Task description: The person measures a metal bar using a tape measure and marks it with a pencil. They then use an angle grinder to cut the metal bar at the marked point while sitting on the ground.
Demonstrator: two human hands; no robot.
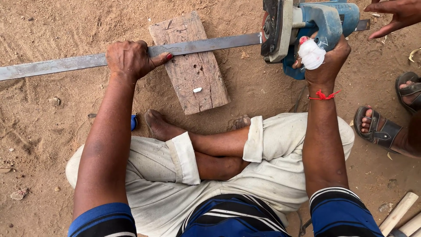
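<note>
My left hand (130,58) presses down on the flat metal bar (66,64) lying across the wooden block (190,70) — my right hand (325,61), one finger bandaged, grips the blue angle grinder (307,26) at the bar's right end.

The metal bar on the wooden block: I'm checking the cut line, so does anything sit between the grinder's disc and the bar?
Nothing visible does. The grinder, held by the right hand, has its disc right at the metal bar. The left hand presses the bar well to the side, beyond the wooden block.
</note>
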